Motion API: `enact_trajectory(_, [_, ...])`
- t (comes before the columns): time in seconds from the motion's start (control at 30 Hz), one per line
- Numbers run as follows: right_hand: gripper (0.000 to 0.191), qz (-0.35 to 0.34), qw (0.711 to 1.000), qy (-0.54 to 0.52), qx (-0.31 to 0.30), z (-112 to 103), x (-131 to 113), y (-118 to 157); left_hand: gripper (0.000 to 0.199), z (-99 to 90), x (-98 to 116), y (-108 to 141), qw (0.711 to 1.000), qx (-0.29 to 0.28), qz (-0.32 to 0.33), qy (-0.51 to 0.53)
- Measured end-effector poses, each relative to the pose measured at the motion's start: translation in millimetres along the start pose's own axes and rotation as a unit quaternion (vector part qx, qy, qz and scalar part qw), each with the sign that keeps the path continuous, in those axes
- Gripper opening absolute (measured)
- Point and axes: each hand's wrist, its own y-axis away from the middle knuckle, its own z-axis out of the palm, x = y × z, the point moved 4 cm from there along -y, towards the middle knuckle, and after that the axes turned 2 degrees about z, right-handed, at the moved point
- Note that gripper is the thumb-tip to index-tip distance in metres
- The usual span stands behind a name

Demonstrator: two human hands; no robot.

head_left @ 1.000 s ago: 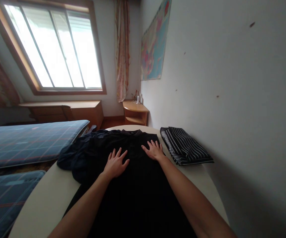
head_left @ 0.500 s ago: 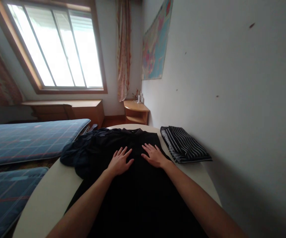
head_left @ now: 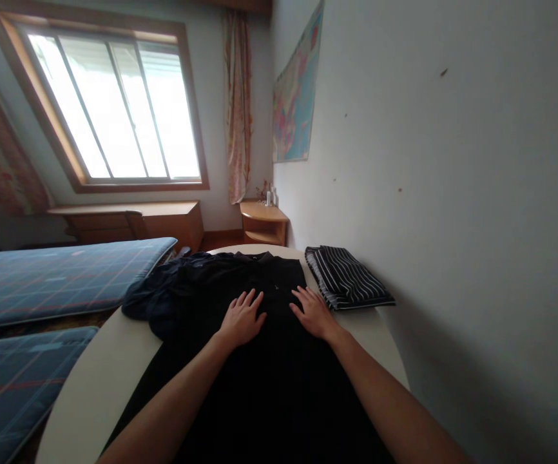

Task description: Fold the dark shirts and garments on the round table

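A black collared shirt (head_left: 269, 361) is spread over a round cream table (head_left: 95, 386), its collar at the far edge. My left hand (head_left: 243, 317) rests flat on the cloth with fingers spread, a little left of the middle. On the right part of the shirt, near its edge, my right hand (head_left: 312, 312) lies with the fingers stretched out. Neither hand grips anything. Dark navy cloth (head_left: 149, 299) is bunched at the shirt's left side. Just right of the shirt sits a folded black-and-white striped cloth (head_left: 349, 277).
Blue plaid mattresses (head_left: 66, 274) lie along the left of the table. A white wall (head_left: 428, 258) stands close on the right, with a map (head_left: 296, 96) on it. Behind are a small corner shelf (head_left: 264, 211), a desk (head_left: 173, 216) and a window (head_left: 115, 109).
My right hand has slid to the right across the shirt, so the hands are farther apart. The camera view has shifted slightly.
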Motion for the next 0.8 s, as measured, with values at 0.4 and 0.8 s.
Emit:
enact_trajectory(0.4, [0.055,0.037,0.999,-0.006,0.0,1,21,15,0.056,6.7,2,14,0.998,-0.013,0.032,0.053])
enact_trajectory(0.8, [0.049,0.056,0.984,0.159,0.055,-35,-12,22,0.052,3.2,6,13,0.996,-0.007,0.058,0.064])
